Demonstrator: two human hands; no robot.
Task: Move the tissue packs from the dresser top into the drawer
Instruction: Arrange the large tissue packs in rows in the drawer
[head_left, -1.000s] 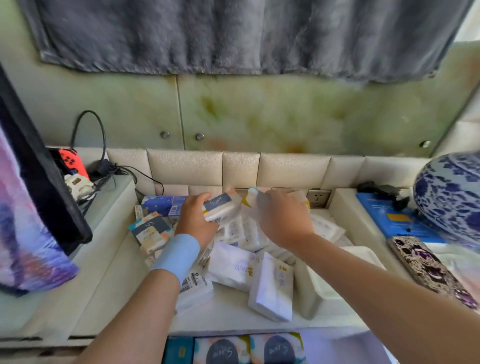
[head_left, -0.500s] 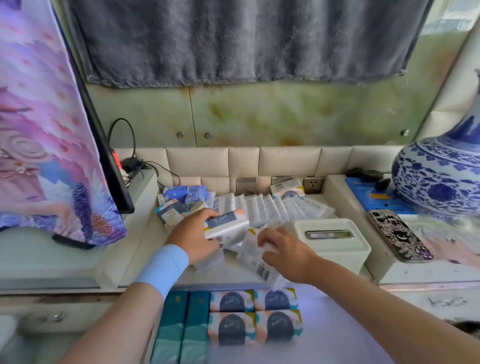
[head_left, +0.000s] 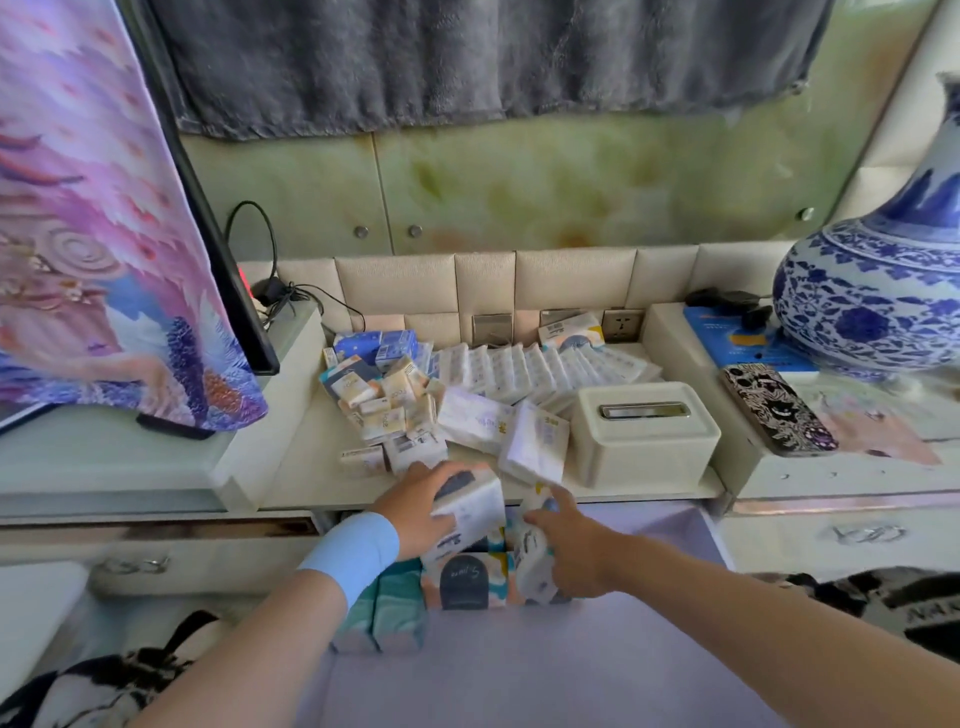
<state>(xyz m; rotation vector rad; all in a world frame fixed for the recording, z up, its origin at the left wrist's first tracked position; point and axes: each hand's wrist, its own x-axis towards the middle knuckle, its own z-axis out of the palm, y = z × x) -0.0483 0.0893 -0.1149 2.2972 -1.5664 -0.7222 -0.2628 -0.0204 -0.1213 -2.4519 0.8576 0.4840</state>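
Observation:
A heap of tissue packs (head_left: 457, 389) covers the recessed dresser top (head_left: 306, 457), small beige ones at the left and larger white ones in the middle. Below it the open drawer (head_left: 649, 540) has a pale lilac floor. Teal packs (head_left: 397, 608) and a patterned pack (head_left: 465, 579) lie in its back left corner. My left hand (head_left: 415, 506), with a blue wristband, grips a white tissue pack (head_left: 470, 512) over the drawer's back edge. My right hand (head_left: 571, 545) holds another tissue pack (head_left: 535, 566) down among the packs in the drawer.
A cream tissue box (head_left: 644, 436) stands right of the heap. A blue-and-white vase (head_left: 872, 306) and a patterned phone (head_left: 779, 410) sit on the raised right ledge. A cloth-draped screen (head_left: 104, 234) stands at the left, with cables (head_left: 280, 296) behind. Closed drawers flank the open one.
Both hands have come down from the heap on the dresser top to the open drawer, each carrying a pack. My view has tilted down and more of the drawer shows.

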